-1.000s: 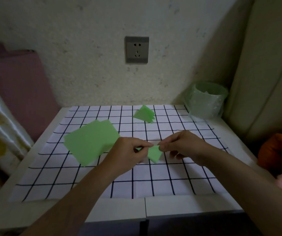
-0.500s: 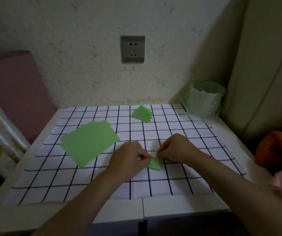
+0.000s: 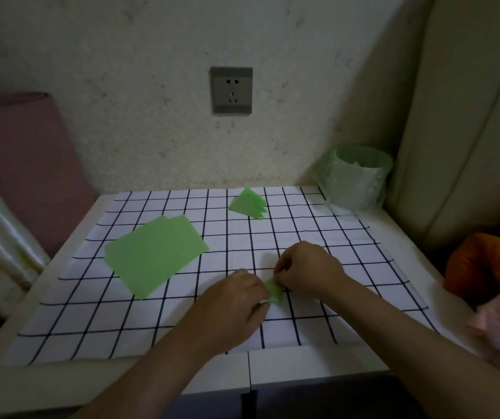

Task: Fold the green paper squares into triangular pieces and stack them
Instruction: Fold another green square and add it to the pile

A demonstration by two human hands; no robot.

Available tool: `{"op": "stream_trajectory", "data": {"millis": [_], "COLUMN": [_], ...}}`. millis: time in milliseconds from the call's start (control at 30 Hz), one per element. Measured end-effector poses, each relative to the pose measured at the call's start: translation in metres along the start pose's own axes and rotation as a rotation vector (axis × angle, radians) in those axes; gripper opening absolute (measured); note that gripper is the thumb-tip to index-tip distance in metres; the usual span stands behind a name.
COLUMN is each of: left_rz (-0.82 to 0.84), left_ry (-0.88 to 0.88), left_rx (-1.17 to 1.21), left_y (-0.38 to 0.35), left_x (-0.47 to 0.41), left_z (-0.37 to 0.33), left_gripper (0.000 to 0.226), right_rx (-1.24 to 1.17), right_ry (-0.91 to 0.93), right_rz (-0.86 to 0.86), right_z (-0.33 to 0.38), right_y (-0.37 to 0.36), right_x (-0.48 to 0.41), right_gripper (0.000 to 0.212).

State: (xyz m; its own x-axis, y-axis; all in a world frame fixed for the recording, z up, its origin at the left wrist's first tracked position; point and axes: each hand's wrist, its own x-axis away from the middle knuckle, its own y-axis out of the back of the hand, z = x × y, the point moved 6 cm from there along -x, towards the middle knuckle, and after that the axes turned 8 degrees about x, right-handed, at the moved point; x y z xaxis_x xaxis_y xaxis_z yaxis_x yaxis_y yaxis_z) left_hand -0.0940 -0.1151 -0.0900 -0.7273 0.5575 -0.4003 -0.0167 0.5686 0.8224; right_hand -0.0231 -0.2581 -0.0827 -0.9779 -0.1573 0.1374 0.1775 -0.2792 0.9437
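Note:
A small folded green paper piece lies on the checked cloth between my hands, mostly hidden by them. My left hand pinches its near left side with curled fingers. My right hand pinches its far right corner. A pile of flat green paper squares rests on the cloth to the left. A stack of folded green triangles sits near the cloth's back edge.
A small bin with a green plastic liner stands at the table's back right corner. A wall socket is above the table. Orange and pink fabric lies off the right edge, and a white table rim runs along the front.
Both hands have brought the folded piece down from above the cloth onto it and closer together. The view has tilted a little lower.

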Motion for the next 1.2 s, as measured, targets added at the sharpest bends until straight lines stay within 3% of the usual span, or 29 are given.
{"op": "stream_trajectory", "data": {"millis": [167,267,433,600,767,900,1033,1200], "left_rz": [-0.002,0.020,0.046,0.061,0.067,0.085,0.089,0.088], "left_ry": [0.103,0.106,0.081,0.081,0.069,0.067,0.073,0.096], "left_rx": [0.061,0.060,-0.003,-0.001,0.004,0.000,0.003,-0.039], "left_y": [0.005,0.004,0.004,0.005,0.003,0.001,0.003,0.000], "left_x": [0.010,0.013,0.016,0.021,0.024,0.027,0.027,0.027], "left_z": [0.001,0.001,-0.005,-0.008,-0.008,-0.008,-0.008,-0.004], "left_gripper": [0.041,0.044,0.048,0.047,0.043,0.044,0.043,0.042], "right_rx": [0.115,0.244,0.351,0.425,0.502,0.517,0.377,0.378], "right_ry": [0.092,0.235,0.414,0.410,0.379,0.510,0.680,0.654], "right_rz": [-0.177,-0.345,-0.436,-0.396,-0.399,-0.346,-0.335,-0.315], "right_z": [0.005,0.014,0.012,0.011,0.009,0.015,0.021,0.018], "right_y": [0.002,-0.001,-0.012,-0.011,-0.011,-0.024,-0.023,-0.025], "right_x": [0.010,0.021,0.033,0.057,0.065,0.077,0.086,0.080], "right_gripper": [0.029,0.017,0.013,0.034,0.039,0.047,0.040,0.028]}}
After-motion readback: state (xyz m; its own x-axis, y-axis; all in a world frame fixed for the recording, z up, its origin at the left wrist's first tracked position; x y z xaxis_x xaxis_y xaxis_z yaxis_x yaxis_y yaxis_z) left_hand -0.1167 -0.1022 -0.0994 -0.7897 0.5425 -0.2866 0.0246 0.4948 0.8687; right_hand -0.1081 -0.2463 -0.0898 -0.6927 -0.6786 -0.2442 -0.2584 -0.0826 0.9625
